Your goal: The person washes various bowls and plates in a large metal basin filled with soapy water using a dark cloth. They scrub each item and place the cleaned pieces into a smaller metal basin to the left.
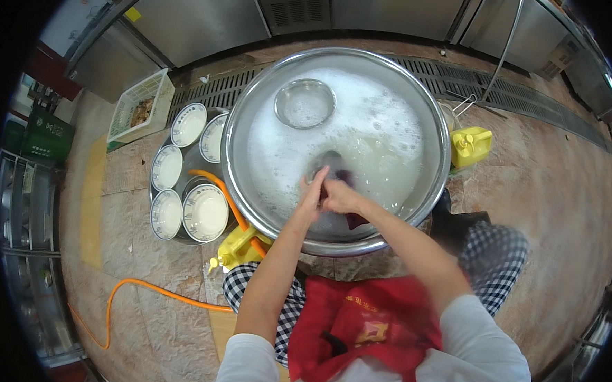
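Observation:
A wide metal basin (436,208) of sudsy water stands before me. Over its near side, my left hand (313,194) and my right hand (341,196) meet close together. My right hand grips a dark red cloth (356,221), which shows on both sides of the fingers. Just beyond the hands is a blurred grey object (331,157), seemingly metal; its shape is unclear. It is at my left hand's fingers, but the grip on it is hidden. Farther back, a round metal dish (306,81) sits in the foam.
Left of the basin, several white patterned bowls (167,167) rest on a metal tray (196,156). An orange hose (168,297) crosses the floor. Yellow jugs stand at left (238,247) and right (470,146). A white plastic crate (159,97) is by the floor drain (426,73).

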The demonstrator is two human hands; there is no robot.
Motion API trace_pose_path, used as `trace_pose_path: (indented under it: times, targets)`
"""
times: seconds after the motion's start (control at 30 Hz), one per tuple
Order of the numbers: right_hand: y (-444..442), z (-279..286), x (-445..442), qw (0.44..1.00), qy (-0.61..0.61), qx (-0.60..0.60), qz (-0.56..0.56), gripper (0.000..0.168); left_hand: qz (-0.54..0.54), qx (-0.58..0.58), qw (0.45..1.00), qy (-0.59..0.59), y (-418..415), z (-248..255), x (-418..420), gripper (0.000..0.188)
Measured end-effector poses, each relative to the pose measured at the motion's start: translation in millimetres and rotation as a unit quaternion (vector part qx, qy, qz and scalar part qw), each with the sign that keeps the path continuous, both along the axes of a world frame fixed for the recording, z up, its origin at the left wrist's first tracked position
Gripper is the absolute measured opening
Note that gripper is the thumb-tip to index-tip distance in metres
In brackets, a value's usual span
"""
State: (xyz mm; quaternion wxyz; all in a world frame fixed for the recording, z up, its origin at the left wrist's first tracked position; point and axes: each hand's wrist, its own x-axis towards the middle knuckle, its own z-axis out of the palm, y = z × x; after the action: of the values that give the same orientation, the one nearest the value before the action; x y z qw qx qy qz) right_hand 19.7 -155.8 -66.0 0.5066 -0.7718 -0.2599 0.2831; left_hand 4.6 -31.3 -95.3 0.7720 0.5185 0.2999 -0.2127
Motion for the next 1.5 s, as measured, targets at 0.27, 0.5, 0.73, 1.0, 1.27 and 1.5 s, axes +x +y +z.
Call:
trace_pose_path:
  times: [0.27,0.5,0.73,1.0,1.27,1.5]
  targets:
    - [-18,-45,32,0.950,-0.092,-0.004,-0.298,0.055,0.044,-0.053,0.997,0.038,-7,6,-1,0.044]
    - [-20,-31,-13,0.904,-0.374,-0.104,0.180,0.070,0.131,-0.028,0.988,0.073,25,-25,-2,0.061]
    - [-29,-68,2,0.885,-0.396,-0.216,0.119,0.017,0.075,0.107,0.990,0.046,1,-13,-3,0.060]
    - [-58,-48,20,0.768,-0.603,-0.187,0.112,0.033,-0.027,0.020,0.998,0.044,6,6,-2,0.068]
    - [-24,-28,-6,0.961,-0.254,-0.036,0.104,0.043,0.135,0.198,0.971,0.010,-9,-21,-7,0.072]
    - [0,-17,-12,0.973,-0.088,-0.207,0.049,0.026,0.096,0.207,0.973,0.019,2,-13,-11,0.074]
